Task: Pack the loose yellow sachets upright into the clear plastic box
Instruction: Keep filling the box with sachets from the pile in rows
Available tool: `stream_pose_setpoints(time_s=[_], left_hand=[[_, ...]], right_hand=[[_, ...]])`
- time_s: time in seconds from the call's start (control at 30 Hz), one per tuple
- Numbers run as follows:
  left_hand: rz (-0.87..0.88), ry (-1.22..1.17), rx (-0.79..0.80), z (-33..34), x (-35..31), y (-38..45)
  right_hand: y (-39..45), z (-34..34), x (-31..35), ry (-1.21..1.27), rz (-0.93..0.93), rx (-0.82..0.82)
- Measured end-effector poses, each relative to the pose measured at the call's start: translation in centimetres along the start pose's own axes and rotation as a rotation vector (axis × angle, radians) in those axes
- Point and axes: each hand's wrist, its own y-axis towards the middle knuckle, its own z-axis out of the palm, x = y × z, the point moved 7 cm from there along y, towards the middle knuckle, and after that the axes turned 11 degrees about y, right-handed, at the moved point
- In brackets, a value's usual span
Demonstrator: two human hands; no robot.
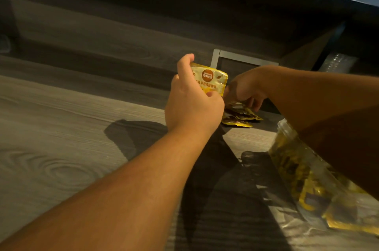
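My left hand [192, 105] grips a yellow sachet [211, 79] with a brown round logo, held upright above the table. Just to its right my right hand [246, 88] reaches down onto a small pile of loose yellow sachets [240, 116] on the wooden table; its fingers curl at the pile, and I cannot tell whether they hold one. The clear plastic box [303, 170] stands at the lower right, partly under my right forearm, with several yellow sachets inside it.
The grey wood-grain table [61, 148] stretches to the left and front. A metal-framed panel [244, 59] stands behind the pile. A dark wall edge [307, 51] rises at the back right. One sachet [352, 226] lies by the box at the bottom right.
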Motion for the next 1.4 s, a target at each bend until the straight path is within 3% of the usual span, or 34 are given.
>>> stream_pose_setpoints(time_s=[0.1, 0.33, 0.47, 0.7, 0.97, 1.07, 1.23, 1.4], left_hand=[[0.012, 0.007, -0.017, -0.1, 0.0, 0.0], [0.030, 0.016, -0.032, -0.1, 0.0, 0.0], [0.035, 0.024, -0.032, -0.1, 0.0, 0.1], [0.056, 0.028, -0.038, 0.1, 0.0, 0.2], [0.122, 0.004, -0.024, 0.0, -0.2, -0.1], [0.132, -0.010, -0.050, -0.6, -0.8, -0.5], [0.222, 0.022, -0.029, -1.0, -3.5, -2.3], [0.167, -0.152, -0.063, -2.6, -8.2, -3.4]], right_hand=[[0.6, -0.3, -0.3, 0.074, 0.014, -0.038], [-0.2, -0.1, 0.5, 0.117, -0.101, 0.061], [-0.9, 0.4, 0.9, 0.025, -0.140, 0.117], [-0.8, -0.7, 1.1, -0.078, -0.179, 0.070], [-4.5, -4.5, 0.3, 0.025, -0.350, -0.133], [-6.9, -5.2, -1.4, 0.182, -0.418, -0.186], [-11.1, -6.7, -5.9, 0.628, -0.487, -0.413], [-16.3, -7.9, -10.5, 0.708, -0.584, -0.618]])
